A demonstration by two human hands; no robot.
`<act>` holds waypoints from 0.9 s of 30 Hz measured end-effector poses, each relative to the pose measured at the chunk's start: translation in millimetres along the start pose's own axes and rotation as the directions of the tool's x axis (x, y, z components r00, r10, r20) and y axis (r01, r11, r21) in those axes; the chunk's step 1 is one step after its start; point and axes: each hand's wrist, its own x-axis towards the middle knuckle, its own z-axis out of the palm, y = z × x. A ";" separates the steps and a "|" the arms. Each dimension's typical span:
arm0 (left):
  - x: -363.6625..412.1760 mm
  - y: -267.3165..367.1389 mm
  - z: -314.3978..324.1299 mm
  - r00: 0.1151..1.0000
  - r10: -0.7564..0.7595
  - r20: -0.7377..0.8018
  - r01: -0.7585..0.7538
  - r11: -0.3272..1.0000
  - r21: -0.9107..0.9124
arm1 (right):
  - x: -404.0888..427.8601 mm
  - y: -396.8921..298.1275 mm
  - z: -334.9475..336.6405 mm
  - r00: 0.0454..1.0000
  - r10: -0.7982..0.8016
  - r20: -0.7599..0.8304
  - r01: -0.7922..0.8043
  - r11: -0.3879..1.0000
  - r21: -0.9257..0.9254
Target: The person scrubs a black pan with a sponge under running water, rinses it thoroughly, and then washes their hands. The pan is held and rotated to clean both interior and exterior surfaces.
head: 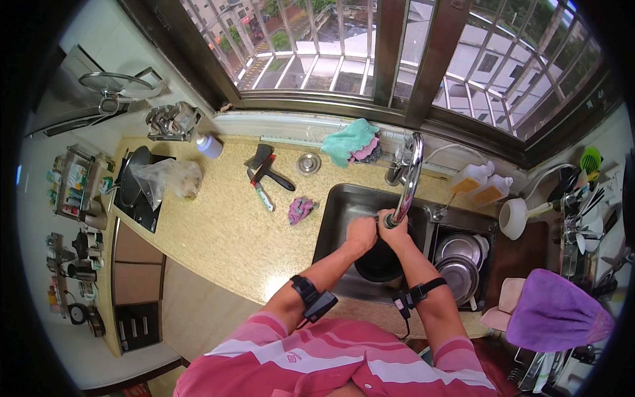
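Observation:
My left hand (361,233) and my right hand (393,229) are close together over the left basin of the stainless steel sink (342,198). Both look curled, but their fingers are turned away and I cannot tell what is in them. A dark round pan or pot (379,265) sits in the basin just below, partly covered by my forearms. The chrome faucet (412,173) arches over, its spout end in front of my right hand. Whether water runs is hidden.
Metal bowls or lids (459,273) fill the right basin. Left of the sink lie a crumpled purple cloth (301,211), a black-handled scraper (273,173), a green-and-white-handled tool (263,196) and a drain strainer (308,164). Bottles (471,178) and a white saucepan (513,218) stand right.

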 end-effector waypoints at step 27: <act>-40.7 -28.6 -11.1 0.974 -0.201 -0.102 0.188 0.974 -0.124 | 3.7 -6.1 1.6 0.978 -0.087 0.192 0.110 0.988 -0.111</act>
